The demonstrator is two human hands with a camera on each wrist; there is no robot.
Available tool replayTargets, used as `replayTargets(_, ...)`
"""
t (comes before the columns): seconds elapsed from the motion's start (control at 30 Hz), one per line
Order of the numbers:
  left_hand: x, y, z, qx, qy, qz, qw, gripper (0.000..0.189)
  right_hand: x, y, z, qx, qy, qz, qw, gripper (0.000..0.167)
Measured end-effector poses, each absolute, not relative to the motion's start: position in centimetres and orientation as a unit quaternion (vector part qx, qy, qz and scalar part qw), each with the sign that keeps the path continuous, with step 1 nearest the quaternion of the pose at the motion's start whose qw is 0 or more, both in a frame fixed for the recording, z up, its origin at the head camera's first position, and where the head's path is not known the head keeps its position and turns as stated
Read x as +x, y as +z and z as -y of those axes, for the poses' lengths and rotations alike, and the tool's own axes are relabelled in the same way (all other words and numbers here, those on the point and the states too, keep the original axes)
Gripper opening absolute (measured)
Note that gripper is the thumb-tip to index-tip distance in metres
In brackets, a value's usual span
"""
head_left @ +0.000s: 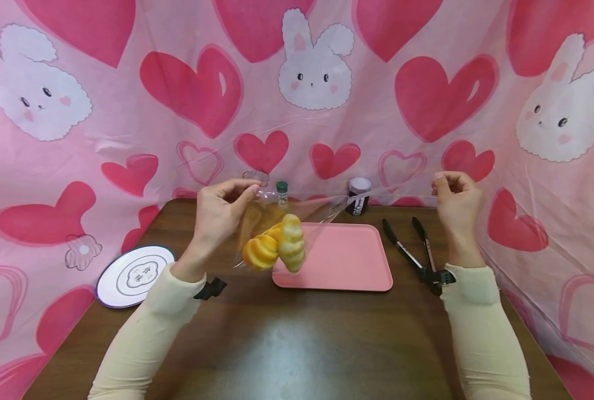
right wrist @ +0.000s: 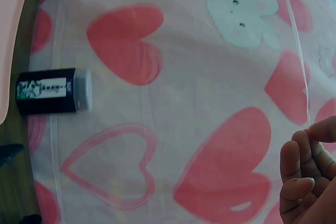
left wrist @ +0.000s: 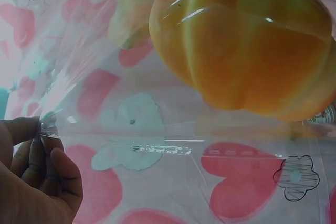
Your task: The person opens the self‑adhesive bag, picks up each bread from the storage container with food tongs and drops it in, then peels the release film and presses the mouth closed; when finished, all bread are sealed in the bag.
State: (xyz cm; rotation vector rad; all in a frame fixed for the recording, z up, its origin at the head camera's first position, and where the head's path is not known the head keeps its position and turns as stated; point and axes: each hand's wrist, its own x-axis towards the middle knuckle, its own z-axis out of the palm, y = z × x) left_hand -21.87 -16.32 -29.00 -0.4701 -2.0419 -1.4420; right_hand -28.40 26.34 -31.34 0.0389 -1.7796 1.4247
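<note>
Between both hands, above the table, hangs a clear plastic bag (left wrist: 173, 135). Inside are a rounded orange-yellow bread roll (head_left: 260, 253) and a paler, ridged bread roll (head_left: 291, 244). The left hand (head_left: 219, 208) pinches the bag's upper left corner between thumb and fingers; the film bunches up there in the left wrist view. Farther right and at about the same height, the right hand (head_left: 458, 203) pinches the end of a thin, taut strand of clear plastic (right wrist: 300, 59). In the head view this strand slants down from the right fingertips toward the bag.
Under and behind the bag, a pink tray (head_left: 344, 258) lies on the brown table (head_left: 297, 344). Black-handled tongs (head_left: 422, 255) lie to its right, and a white plate (head_left: 135, 276) at the left. A dark jar (head_left: 359, 197) and a green-capped bottle (head_left: 281, 194) stand behind.
</note>
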Motion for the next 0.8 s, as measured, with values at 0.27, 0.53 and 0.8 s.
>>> replayTargets(0.27, -21.7, -28.8, 16.6, -0.167, -0.538, 0.771, 0.296, 0.017, -28.6, -31.9, -27.7, -0.023, 0.563, 0.718, 0.409, 0.009)
replayTargets(0.53, -21.7, -28.8, 16.7, -0.169, -0.552, 0.762, 0.293, 0.015, -28.5, -32.2, -29.1, -0.042, 0.562, 0.713, 0.418, 0.017)
replayTargets(0.8, -21.9, -28.8, 17.5, -0.15, -0.562, 0.759, 0.294, 0.019, -27.8, -32.1, -30.8, -0.054, 0.507, 0.809, 0.291, 0.02)
